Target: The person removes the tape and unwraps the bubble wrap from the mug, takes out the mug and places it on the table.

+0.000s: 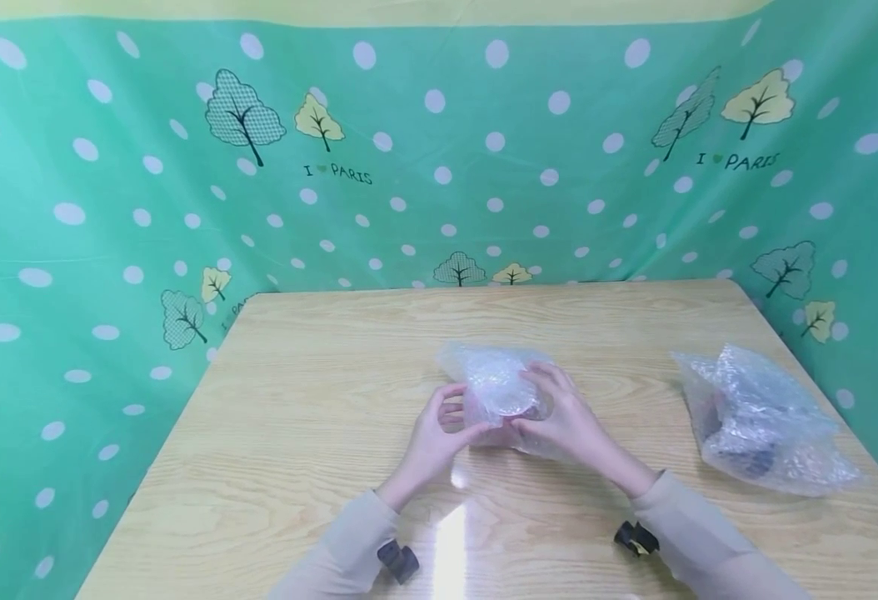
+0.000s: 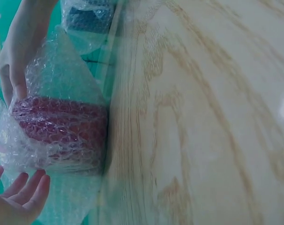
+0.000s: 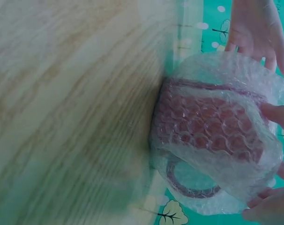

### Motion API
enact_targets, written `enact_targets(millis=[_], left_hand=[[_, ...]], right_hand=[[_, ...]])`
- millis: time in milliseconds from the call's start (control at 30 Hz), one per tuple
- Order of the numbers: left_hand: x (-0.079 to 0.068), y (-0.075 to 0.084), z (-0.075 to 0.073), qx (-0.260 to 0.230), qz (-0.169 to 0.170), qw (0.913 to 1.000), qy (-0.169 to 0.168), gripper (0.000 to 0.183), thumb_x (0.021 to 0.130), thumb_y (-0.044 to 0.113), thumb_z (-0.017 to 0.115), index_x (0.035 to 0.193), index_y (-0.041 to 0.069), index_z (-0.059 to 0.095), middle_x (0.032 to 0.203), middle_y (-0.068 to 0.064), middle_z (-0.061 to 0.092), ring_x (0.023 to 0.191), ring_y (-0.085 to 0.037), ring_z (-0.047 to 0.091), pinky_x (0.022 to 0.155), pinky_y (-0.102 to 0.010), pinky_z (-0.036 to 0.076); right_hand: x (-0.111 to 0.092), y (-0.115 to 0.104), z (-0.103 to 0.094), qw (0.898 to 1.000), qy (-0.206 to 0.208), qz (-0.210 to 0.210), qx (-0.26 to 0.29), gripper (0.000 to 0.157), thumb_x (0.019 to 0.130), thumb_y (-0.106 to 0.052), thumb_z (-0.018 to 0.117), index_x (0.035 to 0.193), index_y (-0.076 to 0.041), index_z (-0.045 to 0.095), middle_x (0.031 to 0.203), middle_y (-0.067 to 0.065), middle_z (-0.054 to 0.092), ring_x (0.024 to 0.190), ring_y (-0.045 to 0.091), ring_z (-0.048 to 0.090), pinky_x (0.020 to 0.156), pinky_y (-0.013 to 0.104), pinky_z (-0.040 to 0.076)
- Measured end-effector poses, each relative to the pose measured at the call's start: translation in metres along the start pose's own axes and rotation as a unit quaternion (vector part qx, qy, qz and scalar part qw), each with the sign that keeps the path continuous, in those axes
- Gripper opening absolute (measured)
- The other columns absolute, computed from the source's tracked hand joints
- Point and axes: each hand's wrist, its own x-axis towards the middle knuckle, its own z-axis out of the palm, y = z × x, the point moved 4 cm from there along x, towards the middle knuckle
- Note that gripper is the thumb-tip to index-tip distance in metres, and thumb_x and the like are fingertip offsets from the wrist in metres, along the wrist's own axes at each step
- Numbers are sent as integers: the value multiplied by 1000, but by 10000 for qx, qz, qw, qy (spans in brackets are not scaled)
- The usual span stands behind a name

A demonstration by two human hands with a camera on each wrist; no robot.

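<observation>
A reddish mug (image 3: 207,122) wrapped in bubble wrap (image 1: 493,379) stands on the table between the two hands. Its ring-shaped handle (image 3: 193,187) shows through the plastic in the right wrist view. My left hand (image 1: 439,429) is at the left side of the bundle, fingers loosely extended and thumb tip near the front of the mug's top. From the other side my right hand (image 1: 566,417) holds the wrapped top, thumb at the front and fingers curved over the back. Loose wrap spreads out around the mug.
Another bubble-wrapped bundle (image 1: 765,421), with something dark inside, lies near the right edge of the wooden table (image 1: 296,467). A green dotted cloth (image 1: 409,167) hangs behind the table and along its sides.
</observation>
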Motion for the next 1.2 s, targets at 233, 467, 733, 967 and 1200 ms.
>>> enact_targets(millis=[233,467,733,967,1200], left_hand=[[7,-17,-6,286,647,9963,483,39,77,14,67,112,4,53,107,-15,55,90,-28,58,80,-40,50],[5,-11,-13,416,1368,9868,764,16,76,2,66,91,0,62,94,-12,58,80,-29,57,71,-38,52],[5,-12,-15,993,1722,9786,524,20,72,5,70,90,1,62,89,-12,60,76,-22,58,69,-32,53],[7,-11,-13,1414,2109,9658,520,24,69,9,73,90,4,63,86,-6,60,74,-19,58,67,-28,52],[7,-9,-10,1831,2678,9443,546,25,68,9,74,90,3,62,84,-5,57,74,-21,58,67,-27,52]], right_hand=[[2,0,-3,9998,-180,5,84,64,62,-12,78,119,1,51,129,23,37,116,42,38,91,54,37],[2,-3,-5,9995,-308,20,85,55,72,-17,71,120,-1,51,132,20,36,123,42,28,95,60,28],[7,-10,2,9982,-464,96,-371,70,72,-31,70,127,0,43,135,21,34,125,43,23,101,61,13],[9,-13,12,9936,-536,170,-982,88,67,-49,69,132,-1,35,137,24,28,126,38,23,105,55,6],[7,-11,13,9950,-458,147,-873,79,71,-40,69,132,-3,36,138,23,28,127,38,24,104,57,10]])
